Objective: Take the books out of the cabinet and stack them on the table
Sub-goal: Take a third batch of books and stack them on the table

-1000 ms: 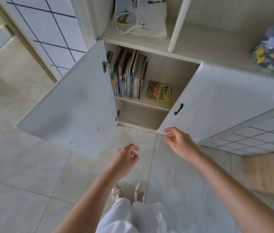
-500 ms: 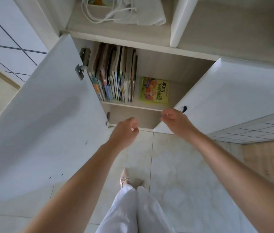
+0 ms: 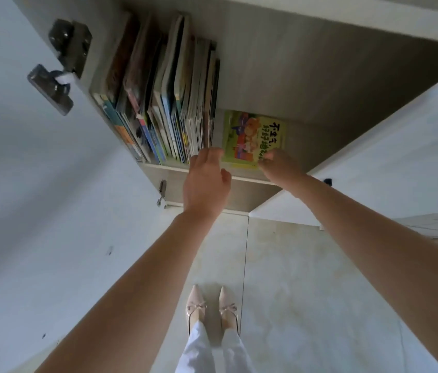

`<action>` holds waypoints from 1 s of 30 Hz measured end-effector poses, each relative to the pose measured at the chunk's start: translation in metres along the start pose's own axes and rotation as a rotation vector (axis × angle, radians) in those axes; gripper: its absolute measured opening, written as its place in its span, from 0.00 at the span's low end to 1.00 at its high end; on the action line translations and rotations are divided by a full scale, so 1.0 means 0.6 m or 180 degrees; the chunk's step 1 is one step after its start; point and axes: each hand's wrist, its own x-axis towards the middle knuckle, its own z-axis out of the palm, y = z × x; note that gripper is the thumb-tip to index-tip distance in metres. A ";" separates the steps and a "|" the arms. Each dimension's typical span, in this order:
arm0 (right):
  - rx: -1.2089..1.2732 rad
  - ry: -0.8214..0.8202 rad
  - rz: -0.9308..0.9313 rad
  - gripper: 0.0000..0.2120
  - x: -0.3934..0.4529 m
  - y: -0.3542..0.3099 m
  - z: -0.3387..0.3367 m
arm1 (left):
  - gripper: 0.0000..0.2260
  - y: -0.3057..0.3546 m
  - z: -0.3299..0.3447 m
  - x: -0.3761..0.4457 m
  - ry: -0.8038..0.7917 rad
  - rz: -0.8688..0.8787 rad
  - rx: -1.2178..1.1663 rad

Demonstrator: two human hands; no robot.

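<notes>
Books (image 3: pixel 164 103) stand upright in a tight row on the left of the cabinet (image 3: pixel 306 63) shelf, spines toward me, leaning a bit left against the side wall. One more, the green book (image 3: pixel 250 135), sits to the right of the row, cover facing out, propped against the back of the compartment; from this angle I can't tell how steeply it leans. My left hand (image 3: pixel 205 181) is at the shelf's front edge, fingers spread and reaching forward, fingertips at the bottom right corner of the row, right at the gap between the row and the green book. Thumb sticks out to the right. I can't tell if the fingertips are actually touching the last spine or just in front of it. It holds nothing. My right hand (image 3: pixel 279 165) is on the lower right corner of the green book, fingers curled over it; looks like contact, but I can't confirm a real pinch, the fingertips are blurred. Both doors are swung open: left door (image 3: pixel 37 197) fills the left side of view, with its hinge (image 3: pixel 59 65) up top, right door (image 3: pixel 400 157) on the right, its dark handle (image 3: pixel 327 181) just peeking past my right forearm. Below, tiled floor (image 3: pixel 306 292) and my shoes (image 3: pixel 211 305).
</notes>
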 end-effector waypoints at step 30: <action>0.2149 0.0624 0.1608 0.14 0.166 0.035 0.033 | 0.27 -0.054 0.038 0.074 0.0942 0.0937 0.1236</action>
